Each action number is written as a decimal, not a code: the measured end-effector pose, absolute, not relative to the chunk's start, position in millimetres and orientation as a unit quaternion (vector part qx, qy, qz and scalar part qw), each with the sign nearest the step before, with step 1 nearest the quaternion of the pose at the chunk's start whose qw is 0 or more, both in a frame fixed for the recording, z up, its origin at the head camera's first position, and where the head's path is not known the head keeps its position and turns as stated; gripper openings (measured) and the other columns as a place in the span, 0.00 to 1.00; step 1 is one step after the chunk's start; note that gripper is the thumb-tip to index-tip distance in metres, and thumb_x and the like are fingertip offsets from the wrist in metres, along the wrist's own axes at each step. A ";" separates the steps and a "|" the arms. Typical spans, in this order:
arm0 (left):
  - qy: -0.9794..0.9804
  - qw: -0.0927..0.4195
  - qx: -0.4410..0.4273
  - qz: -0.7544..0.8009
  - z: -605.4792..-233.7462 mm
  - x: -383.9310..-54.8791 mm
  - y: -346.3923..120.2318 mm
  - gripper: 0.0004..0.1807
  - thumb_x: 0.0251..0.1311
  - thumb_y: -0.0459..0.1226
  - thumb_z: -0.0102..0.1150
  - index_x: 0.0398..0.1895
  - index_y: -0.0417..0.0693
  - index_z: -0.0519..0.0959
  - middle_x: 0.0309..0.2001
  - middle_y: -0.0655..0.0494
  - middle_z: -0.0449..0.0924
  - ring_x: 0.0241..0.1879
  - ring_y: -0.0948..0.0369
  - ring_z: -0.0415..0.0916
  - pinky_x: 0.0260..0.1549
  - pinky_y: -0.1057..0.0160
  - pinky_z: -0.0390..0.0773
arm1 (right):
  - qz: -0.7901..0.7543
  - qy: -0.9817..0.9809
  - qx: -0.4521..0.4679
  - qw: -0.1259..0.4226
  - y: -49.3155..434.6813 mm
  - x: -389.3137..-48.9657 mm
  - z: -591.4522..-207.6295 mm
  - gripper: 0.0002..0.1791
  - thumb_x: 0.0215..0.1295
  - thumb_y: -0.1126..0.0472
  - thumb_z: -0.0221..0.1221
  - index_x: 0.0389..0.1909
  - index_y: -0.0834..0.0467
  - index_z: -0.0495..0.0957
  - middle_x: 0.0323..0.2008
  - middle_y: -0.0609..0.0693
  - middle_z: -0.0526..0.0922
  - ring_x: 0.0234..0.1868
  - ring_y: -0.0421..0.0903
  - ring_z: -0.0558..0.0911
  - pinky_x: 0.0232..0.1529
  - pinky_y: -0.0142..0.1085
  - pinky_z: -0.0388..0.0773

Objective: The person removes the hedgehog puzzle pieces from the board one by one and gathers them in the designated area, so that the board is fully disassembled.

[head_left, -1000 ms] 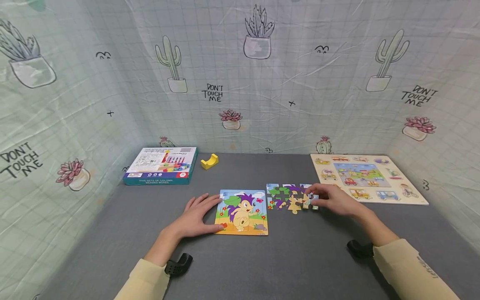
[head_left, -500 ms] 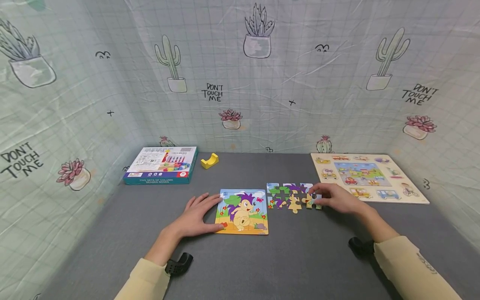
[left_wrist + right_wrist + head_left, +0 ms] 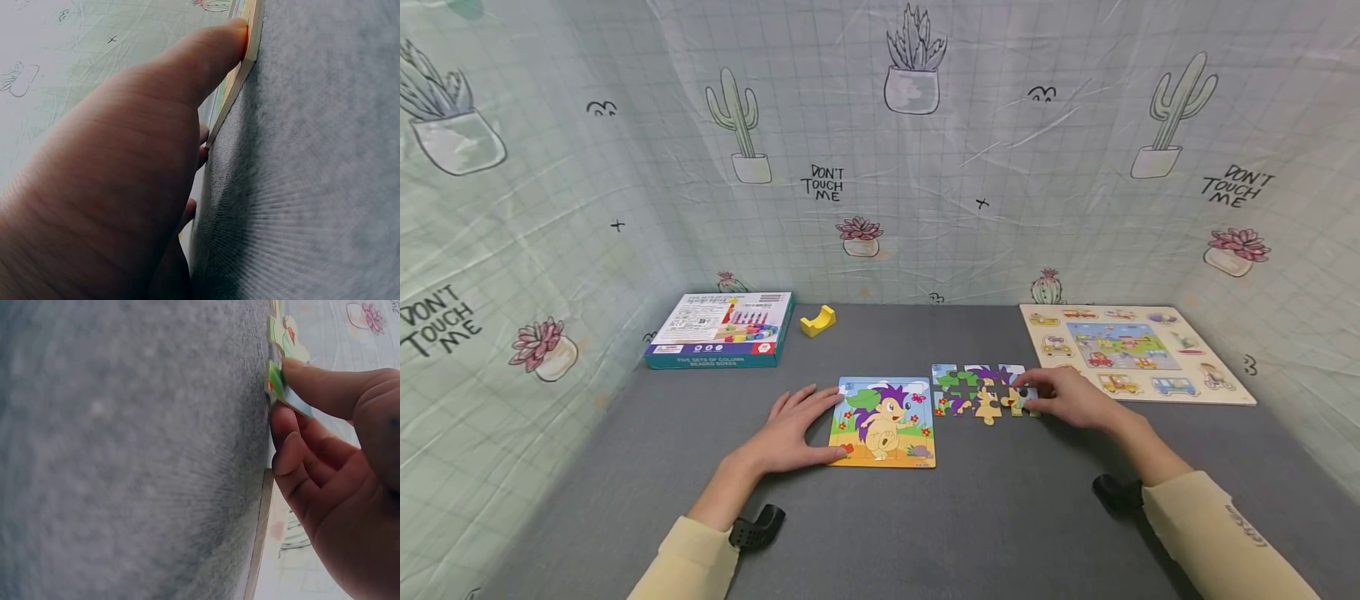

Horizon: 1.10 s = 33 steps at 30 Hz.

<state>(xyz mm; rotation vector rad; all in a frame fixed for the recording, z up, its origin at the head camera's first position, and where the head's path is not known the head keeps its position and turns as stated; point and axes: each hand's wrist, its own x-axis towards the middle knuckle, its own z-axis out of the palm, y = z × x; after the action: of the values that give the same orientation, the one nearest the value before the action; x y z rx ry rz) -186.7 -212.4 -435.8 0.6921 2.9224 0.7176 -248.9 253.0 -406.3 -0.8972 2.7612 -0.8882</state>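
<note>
My left hand (image 3: pixel 793 429) lies along the left side of a square hedgehog puzzle board (image 3: pixel 883 423), fingers extended and spread. Its thumb touches the lower left corner, and in the left wrist view the thumb tip presses against the board's edge (image 3: pixel 252 34). To the right, several jigsaw pieces (image 3: pixel 988 403) with parts of the same hedgehog picture are partly set together. At their right end my right hand (image 3: pixel 1071 397) pinches a small jigsaw piece (image 3: pixel 282 387) between thumb and forefinger. Green shows on it, and it sits beside another piece in the right wrist view.
A pale wooden vehicle board (image 3: pixel 1195 337) lies beyond my right hand. At the back left is a flat teal-sided toy box (image 3: pixel 715 329), with a yellow curved block (image 3: pixel 817 321) to its right. A printed cloth (image 3: pixel 880 167) hangs behind the grey table (image 3: pixel 925 533).
The right hand and its piece shifted slightly right, then a little back left toward the other pieces. The left hand and the hedgehog board stayed in place.
</note>
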 end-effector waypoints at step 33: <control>0.947 0.032 0.221 0.229 -433.2 -186.0 -212.8 0.49 0.54 0.65 0.64 0.75 0.53 0.67 0.75 0.53 0.62 0.76 0.44 0.47 0.69 0.34 0.38 | -0.246 0.924 -0.291 0.043 248.6 -240.4 -402.9 0.20 0.63 0.64 0.69 0.55 0.67 0.80 0.46 0.55 0.81 0.45 0.52 0.80 0.47 0.51 0.77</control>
<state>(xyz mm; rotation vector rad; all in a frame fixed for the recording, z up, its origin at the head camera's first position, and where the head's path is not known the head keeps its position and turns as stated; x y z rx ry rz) -186.0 -212.8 -433.2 0.6811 2.9175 0.7066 -240.4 248.6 -402.9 -0.8901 2.8254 -0.7511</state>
